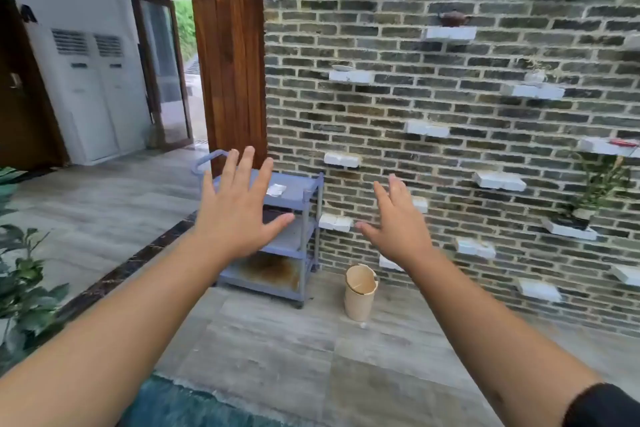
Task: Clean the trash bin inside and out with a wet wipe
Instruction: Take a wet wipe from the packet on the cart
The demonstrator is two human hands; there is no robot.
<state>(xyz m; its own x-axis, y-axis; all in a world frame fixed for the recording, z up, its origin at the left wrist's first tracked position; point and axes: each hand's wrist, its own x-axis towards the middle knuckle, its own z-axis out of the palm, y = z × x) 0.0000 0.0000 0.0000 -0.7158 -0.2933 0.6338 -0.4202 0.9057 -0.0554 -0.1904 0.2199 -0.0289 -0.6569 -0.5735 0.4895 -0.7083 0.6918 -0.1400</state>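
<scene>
A small beige trash bin (359, 293) stands upright on the stone floor by the brick wall, its rim chipped. A white wet wipe packet (276, 190) lies on the top shelf of a blue-grey cart (300, 253) to the left of the bin. My left hand (239, 204) is stretched out in front of the cart with fingers spread and nothing in it. Above the bin, my right hand (398, 222) is held out the same way, fingers apart and empty. Both hands are well above and short of the bin.
A brick wall (450, 107) with white jutting bricks, teapots and a potted plant (588, 198) runs along the right. A wooden pillar (227, 45) stands behind the cart. Green leaves (24, 274) sit at the left, and an open glass door (162, 69) is beyond.
</scene>
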